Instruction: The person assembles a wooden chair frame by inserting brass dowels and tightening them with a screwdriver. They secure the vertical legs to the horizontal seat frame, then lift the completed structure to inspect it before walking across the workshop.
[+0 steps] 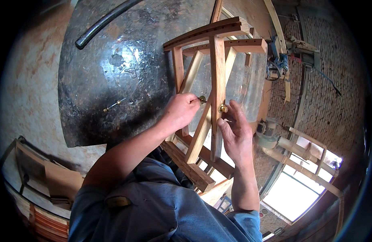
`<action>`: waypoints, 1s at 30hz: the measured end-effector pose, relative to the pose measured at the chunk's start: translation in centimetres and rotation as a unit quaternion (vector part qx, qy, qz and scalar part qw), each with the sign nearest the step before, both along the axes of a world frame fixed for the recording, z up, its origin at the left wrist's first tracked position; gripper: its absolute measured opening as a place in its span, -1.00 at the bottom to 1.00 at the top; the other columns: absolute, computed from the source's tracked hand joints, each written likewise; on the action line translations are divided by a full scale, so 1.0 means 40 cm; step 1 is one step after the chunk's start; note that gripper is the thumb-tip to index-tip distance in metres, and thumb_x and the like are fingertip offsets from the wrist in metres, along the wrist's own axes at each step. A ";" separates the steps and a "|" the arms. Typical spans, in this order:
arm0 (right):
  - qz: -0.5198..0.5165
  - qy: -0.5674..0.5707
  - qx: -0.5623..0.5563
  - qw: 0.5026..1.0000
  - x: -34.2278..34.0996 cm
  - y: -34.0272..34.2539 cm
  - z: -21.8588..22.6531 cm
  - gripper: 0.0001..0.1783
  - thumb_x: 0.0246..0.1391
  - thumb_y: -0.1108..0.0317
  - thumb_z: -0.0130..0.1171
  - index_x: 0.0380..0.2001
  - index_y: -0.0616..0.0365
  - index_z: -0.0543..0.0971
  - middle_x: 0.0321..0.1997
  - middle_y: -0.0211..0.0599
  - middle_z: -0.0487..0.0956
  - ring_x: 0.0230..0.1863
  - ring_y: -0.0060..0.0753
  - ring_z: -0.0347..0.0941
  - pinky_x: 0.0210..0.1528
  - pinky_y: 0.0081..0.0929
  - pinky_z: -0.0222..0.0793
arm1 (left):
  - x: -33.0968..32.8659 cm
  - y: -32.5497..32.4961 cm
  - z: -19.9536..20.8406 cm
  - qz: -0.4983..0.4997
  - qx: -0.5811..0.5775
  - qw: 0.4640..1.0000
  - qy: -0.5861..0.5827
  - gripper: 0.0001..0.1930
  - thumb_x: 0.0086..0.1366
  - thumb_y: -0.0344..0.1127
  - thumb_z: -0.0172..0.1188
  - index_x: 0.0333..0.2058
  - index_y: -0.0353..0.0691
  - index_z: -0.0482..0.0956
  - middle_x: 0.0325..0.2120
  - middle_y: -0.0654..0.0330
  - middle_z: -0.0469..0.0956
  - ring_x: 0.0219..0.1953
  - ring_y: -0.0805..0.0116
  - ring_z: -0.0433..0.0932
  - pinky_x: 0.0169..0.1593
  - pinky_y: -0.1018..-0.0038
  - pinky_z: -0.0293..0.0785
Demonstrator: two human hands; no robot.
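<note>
On the dark, shiny round metal worktop (113, 72): stood a slatted frame of pale brown wood (212, 101), tilted, legs toward the body.
Left hand (181, 109): closed around a thin tool, fingers together, tip against a small round brass fitting (202, 99) on a slanted slat.
Right hand (234, 131): open, fingers apart, thumb and forefinger just beside a second brass knob (223, 108) on the upright slat; clamped on nothing.
Loose on the top: a slim brass-coloured bolt (114, 105), well apart from both hands.
Far edge: a black rubber hose (101, 22).
Risk, as a judgement: frame braced only lightly, so a hard push from the tool could skid it across the slick metal; a slipped tip could mar the wood or drop the fitting.
</note>
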State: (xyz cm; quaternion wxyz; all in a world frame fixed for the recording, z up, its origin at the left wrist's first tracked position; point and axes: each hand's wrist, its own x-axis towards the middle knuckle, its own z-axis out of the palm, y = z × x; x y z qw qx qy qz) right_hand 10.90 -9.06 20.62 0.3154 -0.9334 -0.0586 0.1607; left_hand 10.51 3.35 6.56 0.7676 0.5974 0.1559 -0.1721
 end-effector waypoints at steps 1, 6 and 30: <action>-0.004 0.012 -0.004 1.000 0.001 0.000 -0.001 -0.40 0.07 0.49 0.19 0.17 0.38 0.27 -0.01 -0.01 0.50 -0.05 -0.32 0.50 -0.01 -0.42 0.45 | 0.000 -0.006 -0.003 0.006 0.003 1.000 -0.007 -0.77 0.23 -0.30 0.07 -0.37 -0.38 0.57 -0.67 0.10 0.48 -0.59 0.51 0.40 -0.44 0.42 0.37; -0.002 0.039 -0.027 0.999 0.012 0.012 0.012 -0.45 0.07 0.48 0.19 0.14 0.30 0.33 -0.06 -0.03 0.52 -0.09 -0.30 0.53 -0.07 -0.42 0.49 | -0.014 -0.007 0.022 0.032 -0.014 0.999 -0.002 -0.80 0.23 -0.33 0.08 -0.38 -0.39 0.56 -0.65 0.09 0.50 -0.58 0.51 0.43 -0.43 0.43 0.39; -0.130 0.275 0.367 0.879 0.095 -0.072 -0.059 -0.34 0.11 0.18 0.22 0.19 0.27 0.28 0.05 -0.19 0.45 0.06 -0.39 0.38 0.14 -0.44 0.30 | -0.010 0.050 0.017 -0.071 -0.234 0.970 -0.012 -0.82 0.31 -0.39 0.03 -0.25 -0.37 0.55 -0.67 0.42 0.33 -0.66 0.68 0.24 -0.60 0.66 0.16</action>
